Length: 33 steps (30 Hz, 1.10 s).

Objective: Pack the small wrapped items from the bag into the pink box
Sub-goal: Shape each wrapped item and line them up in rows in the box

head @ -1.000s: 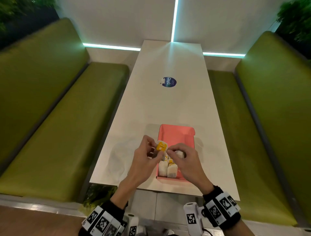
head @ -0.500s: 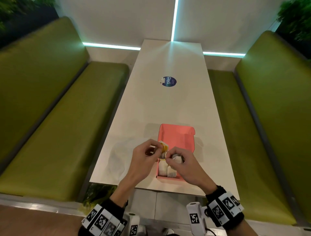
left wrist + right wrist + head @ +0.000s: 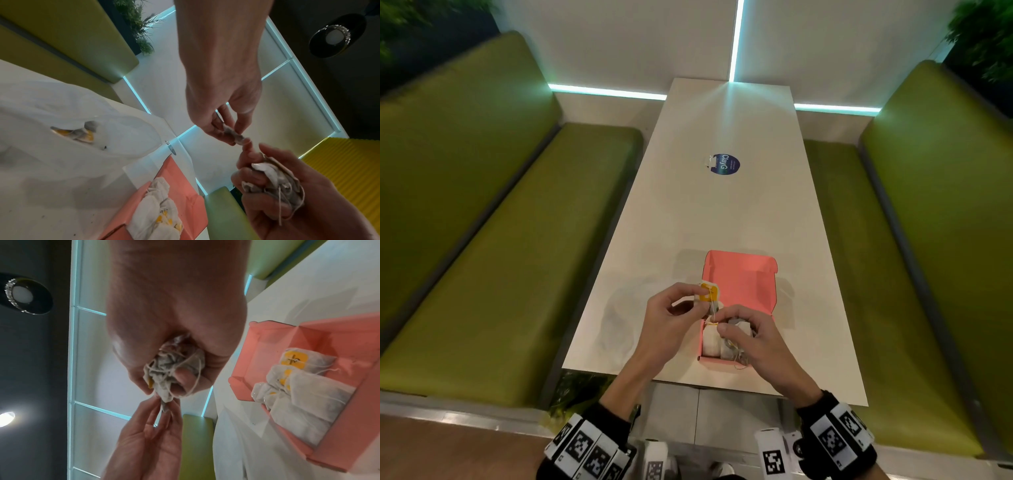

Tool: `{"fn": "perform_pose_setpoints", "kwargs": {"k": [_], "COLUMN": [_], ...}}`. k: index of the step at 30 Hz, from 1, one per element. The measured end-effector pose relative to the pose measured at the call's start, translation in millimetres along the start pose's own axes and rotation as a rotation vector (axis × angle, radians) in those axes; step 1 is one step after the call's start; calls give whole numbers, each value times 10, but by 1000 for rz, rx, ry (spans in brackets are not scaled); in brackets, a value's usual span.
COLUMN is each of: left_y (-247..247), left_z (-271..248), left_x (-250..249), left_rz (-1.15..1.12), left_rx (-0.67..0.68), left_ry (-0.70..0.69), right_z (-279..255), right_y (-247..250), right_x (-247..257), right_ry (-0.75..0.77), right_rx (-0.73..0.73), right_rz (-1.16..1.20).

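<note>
Head view: left hand fingers pinching one tea bag, right hand fingers curled round a tea-bag bunch, both above pink box

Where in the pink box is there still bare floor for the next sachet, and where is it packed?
The pink box has bare floor in its far half, between the raised lid and the packed sachets. The near end is crowded, with both hands above it. The table lies bare from the box to the round sticker.
</note>
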<state>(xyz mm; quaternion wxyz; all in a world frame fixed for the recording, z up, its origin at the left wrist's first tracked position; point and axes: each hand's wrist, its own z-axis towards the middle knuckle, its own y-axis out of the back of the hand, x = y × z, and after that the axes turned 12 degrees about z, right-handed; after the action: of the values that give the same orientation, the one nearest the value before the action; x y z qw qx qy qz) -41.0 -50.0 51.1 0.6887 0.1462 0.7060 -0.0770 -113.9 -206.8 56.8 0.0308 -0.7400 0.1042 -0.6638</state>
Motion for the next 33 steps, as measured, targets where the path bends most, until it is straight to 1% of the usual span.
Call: {"fn": "perform_pose_setpoints", "kwargs": {"k": [4,9,10,13,14,15,18,20,22,24,28,30,33], "left_y": [-51,-113,-117,-112,-106,-97,-94,-125,-162,-190,-220,-243,-301], "left_z": [-23,-31,-29,-23,-21,-19,-34,-65,-100,-116,-115,-110,-96], "left_x": [-15,-33,-30,-5,16,41,96,108,117,149,255,300,350], "left_rz": [-8,-61,-62,-22,1,23,44,37,36,43,103,156,174], "left_rx": [-29,-69,-78,-96,-98,-94,-46,1,41,75,163,158,137], "left_ry": [-11,-13,-15,-50,-70,-87,-121,-136,-130,-115,-83,-96,-115], "right_z": [-13,-25,-36,-92,-103,-107,-53,22,104,173,237,243,247], "right_y": [-29,-59,-66,-38,-11,25,126,172,209,235,304,341,384], "right_x": [-15,-84,-101,-128,-117,-94,23,112,174,182,154,188,239], "right_ry": [40,130,132,113,116,135,235,259,227,177,152,140,147], "right_rx": [-1,-70,-46,89,102,87,-71,-143,-113,-35,51,70,82], "right_rz": [-23,-186,-213,-294,-311,-319,-346,-382,-433,-536,-669,-704,-755]}}
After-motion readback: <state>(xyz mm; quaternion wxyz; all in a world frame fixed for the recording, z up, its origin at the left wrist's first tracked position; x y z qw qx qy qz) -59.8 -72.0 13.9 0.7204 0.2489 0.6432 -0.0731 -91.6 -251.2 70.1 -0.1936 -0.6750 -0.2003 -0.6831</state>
